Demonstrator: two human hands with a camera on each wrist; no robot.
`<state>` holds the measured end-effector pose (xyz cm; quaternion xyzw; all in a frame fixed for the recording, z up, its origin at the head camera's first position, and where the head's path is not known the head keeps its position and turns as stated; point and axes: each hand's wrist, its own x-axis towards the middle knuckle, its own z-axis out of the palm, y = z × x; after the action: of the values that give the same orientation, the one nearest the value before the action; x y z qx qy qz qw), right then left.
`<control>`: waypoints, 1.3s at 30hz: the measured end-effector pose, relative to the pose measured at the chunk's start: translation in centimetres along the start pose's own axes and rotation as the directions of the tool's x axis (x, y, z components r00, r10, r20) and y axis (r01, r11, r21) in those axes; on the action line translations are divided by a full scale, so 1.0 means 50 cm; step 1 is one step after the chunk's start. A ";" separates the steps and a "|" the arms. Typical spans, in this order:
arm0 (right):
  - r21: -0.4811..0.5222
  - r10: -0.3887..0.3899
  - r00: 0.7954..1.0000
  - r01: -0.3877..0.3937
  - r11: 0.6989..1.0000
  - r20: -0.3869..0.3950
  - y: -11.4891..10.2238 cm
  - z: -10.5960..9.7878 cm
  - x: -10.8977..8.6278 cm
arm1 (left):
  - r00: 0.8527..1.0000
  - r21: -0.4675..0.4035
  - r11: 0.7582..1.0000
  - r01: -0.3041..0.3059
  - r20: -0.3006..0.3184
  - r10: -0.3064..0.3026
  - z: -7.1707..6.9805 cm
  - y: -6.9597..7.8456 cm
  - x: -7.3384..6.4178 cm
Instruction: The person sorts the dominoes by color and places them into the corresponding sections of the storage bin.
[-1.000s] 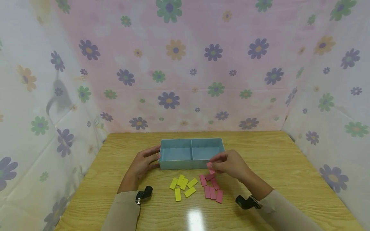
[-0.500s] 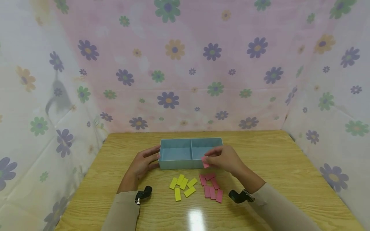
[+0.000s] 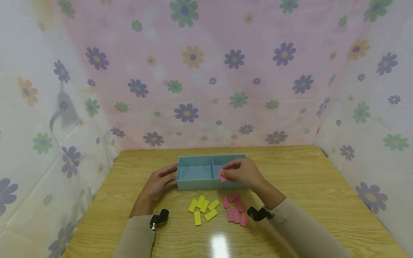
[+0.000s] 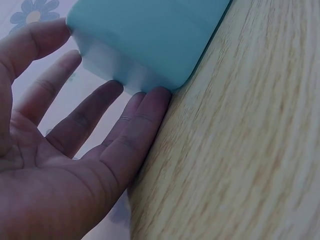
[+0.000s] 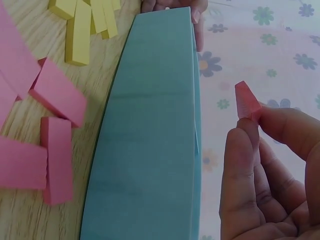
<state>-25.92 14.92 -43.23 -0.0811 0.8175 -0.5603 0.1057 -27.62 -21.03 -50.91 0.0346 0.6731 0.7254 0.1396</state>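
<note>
Right hand (image 3: 245,174) pinches a pink block (image 3: 222,176) clear of the box's rim (image 3: 195,180) (left hand (image 3: 158,182), spread, touches its end (image 4: 120,64)).

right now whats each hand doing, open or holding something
Left hand: open, touching the left end of the blue rectangular two-compartment box.
Right hand: closed, pinching one small pink rectangular block.

The right hand (image 3: 245,174) hides part of the right compartment (image 3: 219,163) of the blue box (image 3: 195,185) and one end of a pink block (image 3: 222,176). Nearer than the box, both sleeves (image 3: 135,236) are cut off.
</note>
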 end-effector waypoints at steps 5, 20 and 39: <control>0.025 0.012 1.000 -0.012 1.000 -0.002 -0.005 0.014 0.017 | 1.000 -0.003 1.000 -0.007 0.003 0.007 0.000 0.001 0.000; 0.084 0.071 0.997 -0.067 0.994 -0.043 -0.030 0.057 0.055 | 1.000 -0.013 1.000 -0.007 -0.002 0.007 0.000 -0.001 -0.002; 0.082 0.070 0.997 -0.068 0.994 -0.026 -0.051 0.102 0.099 | 0.999 -0.025 0.999 -0.023 0.032 0.024 -0.005 -0.004 0.003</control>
<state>-29.30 8.20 -43.05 -0.0402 0.7978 -0.5903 0.1161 -27.80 -21.23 -51.16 0.0522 0.6613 0.7346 0.1423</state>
